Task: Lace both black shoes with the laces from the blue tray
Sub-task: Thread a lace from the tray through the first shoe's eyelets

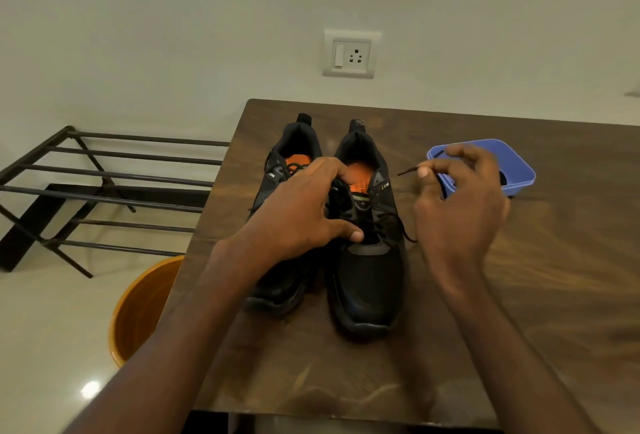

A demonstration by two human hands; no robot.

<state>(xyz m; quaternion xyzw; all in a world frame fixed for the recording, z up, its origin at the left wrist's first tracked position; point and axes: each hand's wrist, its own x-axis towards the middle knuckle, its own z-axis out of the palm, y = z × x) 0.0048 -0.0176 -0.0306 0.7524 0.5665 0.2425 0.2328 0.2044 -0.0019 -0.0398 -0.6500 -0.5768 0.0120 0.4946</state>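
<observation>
Two black shoes with orange insoles stand side by side on the wooden table (519, 295), toes toward me. My left hand (298, 215) grips the right shoe (367, 274) at its tongue and eyelets and hides much of the left shoe (294, 142), which shows lacing near its collar. My right hand (460, 205) pinches the tip of a black lace (407, 171) between thumb and forefinger, just right of the right shoe. That lace runs down to the shoe's eyelets. The blue tray (519, 170) sits behind my right hand, partly hidden.
An orange bucket (138, 309) stands on the floor by the table's left edge. A black metal shoe rack (104, 187) is further left. A wall socket (349, 54) is on the wall above the table's far edge.
</observation>
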